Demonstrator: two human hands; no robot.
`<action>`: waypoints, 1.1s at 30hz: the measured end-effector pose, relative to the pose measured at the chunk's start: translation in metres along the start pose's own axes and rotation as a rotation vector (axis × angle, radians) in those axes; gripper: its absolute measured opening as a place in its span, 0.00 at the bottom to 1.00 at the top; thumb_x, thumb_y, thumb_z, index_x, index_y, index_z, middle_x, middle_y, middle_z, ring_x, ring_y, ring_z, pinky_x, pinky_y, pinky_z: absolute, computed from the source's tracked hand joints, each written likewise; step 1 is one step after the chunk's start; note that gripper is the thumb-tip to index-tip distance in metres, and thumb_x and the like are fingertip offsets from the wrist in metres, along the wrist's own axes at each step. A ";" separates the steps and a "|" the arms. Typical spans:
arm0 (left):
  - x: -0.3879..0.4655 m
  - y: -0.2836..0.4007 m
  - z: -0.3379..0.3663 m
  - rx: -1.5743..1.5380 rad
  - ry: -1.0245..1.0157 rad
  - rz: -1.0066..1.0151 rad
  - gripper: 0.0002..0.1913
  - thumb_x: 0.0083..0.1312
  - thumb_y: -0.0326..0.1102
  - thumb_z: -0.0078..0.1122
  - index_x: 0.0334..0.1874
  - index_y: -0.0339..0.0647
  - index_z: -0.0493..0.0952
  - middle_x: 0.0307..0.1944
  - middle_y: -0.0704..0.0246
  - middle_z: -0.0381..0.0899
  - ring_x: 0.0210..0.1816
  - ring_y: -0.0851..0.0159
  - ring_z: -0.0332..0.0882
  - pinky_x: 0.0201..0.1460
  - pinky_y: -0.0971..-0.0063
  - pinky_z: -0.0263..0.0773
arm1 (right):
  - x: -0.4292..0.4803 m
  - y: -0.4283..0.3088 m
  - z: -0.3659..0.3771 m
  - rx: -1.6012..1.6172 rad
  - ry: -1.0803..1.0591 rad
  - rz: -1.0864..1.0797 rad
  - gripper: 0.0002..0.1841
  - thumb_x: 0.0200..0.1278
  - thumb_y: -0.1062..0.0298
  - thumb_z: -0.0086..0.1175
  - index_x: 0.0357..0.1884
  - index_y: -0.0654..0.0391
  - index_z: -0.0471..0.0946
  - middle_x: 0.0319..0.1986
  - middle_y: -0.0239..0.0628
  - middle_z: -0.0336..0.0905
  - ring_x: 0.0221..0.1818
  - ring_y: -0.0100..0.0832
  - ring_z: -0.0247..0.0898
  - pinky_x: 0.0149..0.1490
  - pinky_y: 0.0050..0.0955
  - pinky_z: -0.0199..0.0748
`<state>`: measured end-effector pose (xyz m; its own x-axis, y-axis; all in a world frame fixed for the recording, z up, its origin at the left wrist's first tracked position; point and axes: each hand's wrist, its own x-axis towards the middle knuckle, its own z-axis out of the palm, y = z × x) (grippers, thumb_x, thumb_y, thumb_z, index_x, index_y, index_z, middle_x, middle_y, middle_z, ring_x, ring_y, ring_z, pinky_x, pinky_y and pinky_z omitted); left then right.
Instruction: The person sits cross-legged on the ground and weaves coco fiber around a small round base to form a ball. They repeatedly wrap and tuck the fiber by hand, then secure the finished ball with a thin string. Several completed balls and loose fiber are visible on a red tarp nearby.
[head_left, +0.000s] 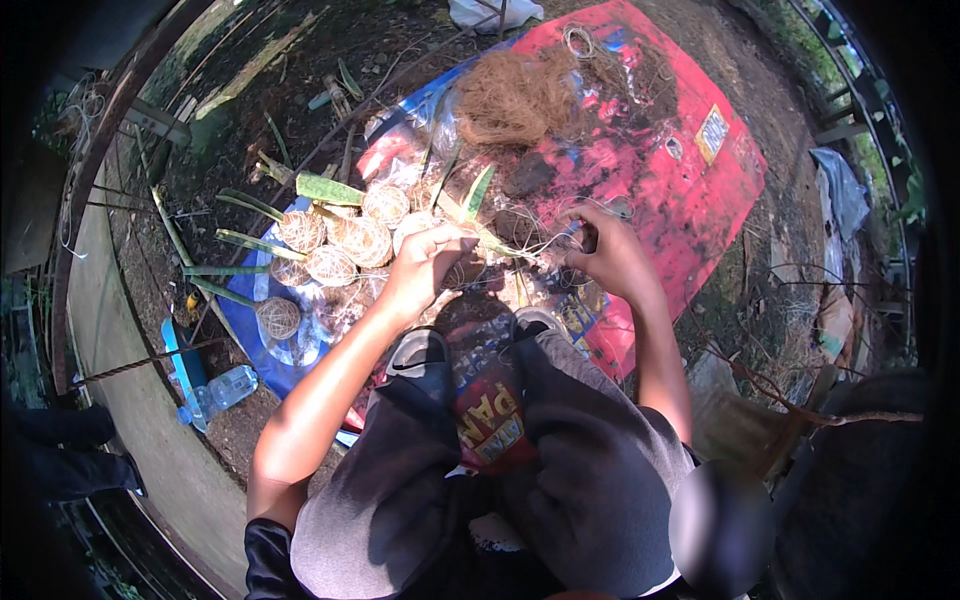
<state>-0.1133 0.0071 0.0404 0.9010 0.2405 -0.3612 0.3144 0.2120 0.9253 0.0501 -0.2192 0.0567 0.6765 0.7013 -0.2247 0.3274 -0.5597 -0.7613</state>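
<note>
My left hand (433, 262) pinches the base of a plant with pointed green leaves (478, 191), whose pale roots or strings trail to the right. At the far end of these strands (536, 251), my right hand (604, 251) has thumb and forefinger curved around thin string; whether they touch is hard to tell. Several string-wrapped balls (332, 265) with cut green leaves sticking out lie left of my left hand. One more wrapped ball (278, 318) sits apart, nearer the sheet's left edge. Dark clumps of soil (517, 225) lie between and beyond my hands.
A red and blue printed sheet (712, 202) covers the ground, with brown fibre (514, 97) heaped at its far side and a string coil (580, 41) beyond. A plastic bottle (231, 387) lies by a blue object (184, 367) at left. Another person's legs (75, 450) show at far left.
</note>
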 end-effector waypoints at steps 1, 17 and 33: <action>-0.002 0.003 0.001 0.013 -0.011 0.014 0.09 0.71 0.32 0.52 0.44 0.34 0.80 0.34 0.75 0.77 0.37 0.77 0.73 0.45 0.81 0.69 | 0.002 -0.001 0.002 -0.145 0.048 -0.005 0.16 0.58 0.71 0.66 0.47 0.58 0.75 0.29 0.23 0.71 0.30 0.19 0.62 0.37 0.23 0.63; 0.009 -0.017 -0.011 0.059 0.080 0.148 0.09 0.70 0.32 0.58 0.31 0.35 0.77 0.31 0.77 0.70 0.35 0.77 0.70 0.44 0.82 0.64 | 0.007 0.040 -0.002 0.711 -0.010 0.314 0.15 0.68 0.66 0.55 0.53 0.61 0.79 0.47 0.33 0.81 0.40 0.23 0.75 0.47 0.23 0.72; 0.000 -0.013 -0.009 0.456 -0.206 0.098 0.14 0.70 0.41 0.58 0.36 0.35 0.81 0.30 0.74 0.80 0.35 0.78 0.73 0.42 0.77 0.71 | 0.006 0.037 0.000 0.481 0.408 -0.033 0.23 0.71 0.63 0.52 0.64 0.62 0.72 0.61 0.40 0.74 0.60 0.31 0.70 0.64 0.30 0.65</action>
<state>-0.1197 0.0130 0.0271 0.9587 0.0365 -0.2820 0.2820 -0.2481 0.9268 0.0661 -0.2355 0.0274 0.8993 0.4369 -0.0190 0.0828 -0.2129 -0.9736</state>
